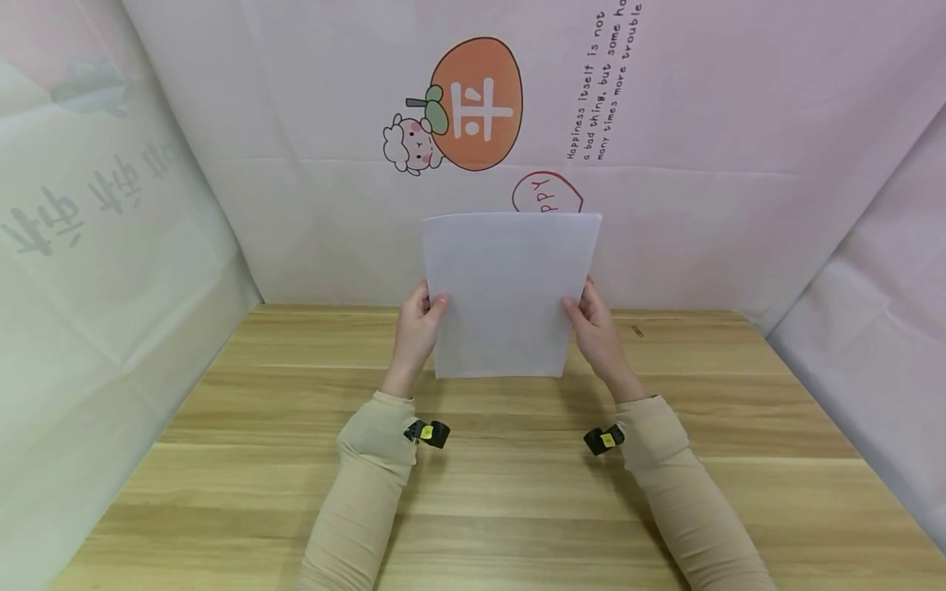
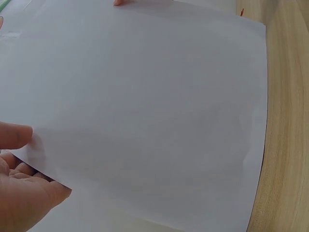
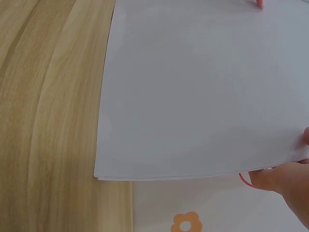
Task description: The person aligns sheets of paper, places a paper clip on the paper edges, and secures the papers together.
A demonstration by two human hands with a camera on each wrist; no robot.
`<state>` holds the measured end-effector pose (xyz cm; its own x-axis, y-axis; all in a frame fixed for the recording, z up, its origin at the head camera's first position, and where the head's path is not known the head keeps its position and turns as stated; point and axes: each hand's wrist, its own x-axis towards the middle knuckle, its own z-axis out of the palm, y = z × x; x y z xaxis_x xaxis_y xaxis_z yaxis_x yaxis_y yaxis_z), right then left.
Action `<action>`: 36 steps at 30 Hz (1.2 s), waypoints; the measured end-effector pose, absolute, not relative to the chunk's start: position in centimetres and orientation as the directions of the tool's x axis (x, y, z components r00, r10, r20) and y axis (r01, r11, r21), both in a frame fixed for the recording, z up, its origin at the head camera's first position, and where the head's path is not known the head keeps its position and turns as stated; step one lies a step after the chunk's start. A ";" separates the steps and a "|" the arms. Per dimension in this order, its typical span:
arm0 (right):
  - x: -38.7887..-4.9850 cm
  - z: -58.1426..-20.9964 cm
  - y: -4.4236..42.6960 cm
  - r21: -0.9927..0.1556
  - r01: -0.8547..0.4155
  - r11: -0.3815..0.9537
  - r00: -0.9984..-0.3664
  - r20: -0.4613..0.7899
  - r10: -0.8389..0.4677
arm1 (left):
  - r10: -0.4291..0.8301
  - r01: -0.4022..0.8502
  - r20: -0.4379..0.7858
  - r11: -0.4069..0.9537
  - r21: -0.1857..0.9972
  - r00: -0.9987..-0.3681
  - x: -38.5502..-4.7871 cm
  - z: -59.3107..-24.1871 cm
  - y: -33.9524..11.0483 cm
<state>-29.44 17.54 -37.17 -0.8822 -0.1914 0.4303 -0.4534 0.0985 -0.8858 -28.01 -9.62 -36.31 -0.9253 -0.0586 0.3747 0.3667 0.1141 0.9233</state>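
A thin stack of blank white paper [image 1: 510, 295] is held up, tilted, over the far part of the table. My left hand [image 1: 419, 324] pinches its left edge, thumb on the front and fingers behind. On the opposite edge my right hand [image 1: 594, 328] grips the same way. The right wrist view shows several layered edges along the side of the paper [image 3: 203, 92]. In the left wrist view the left hand [image 2: 29, 188] has its thumb on the sheet's face, with the other fingers partly hidden behind it.
A small brown clip-like object [image 1: 637, 331] lies on the wooden table [image 1: 502, 492] to the right of the right hand. Behind the table hangs a white printed cloth [image 1: 318, 205], with more cloth along both sides. Each wrist carries a small black camera.
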 end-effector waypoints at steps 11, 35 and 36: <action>-29.3 -37.3 17.6 -0.891 -0.442 0.101 -0.891 0.424 -0.163 | -0.062 0.351 0.361 0.130 0.927 -0.930 -28.0 -36.3 -9.6; -29.3 -37.6 17.4 -0.901 -0.404 0.162 -0.911 0.380 -0.158 | -0.048 0.341 0.349 0.132 0.931 -0.936 -28.0 -36.5 -9.1; -29.3 -37.6 17.4 -0.901 -0.404 0.159 -0.911 0.381 -0.156 | -0.048 0.339 0.348 0.132 0.932 -0.936 -28.0 -36.5 -9.0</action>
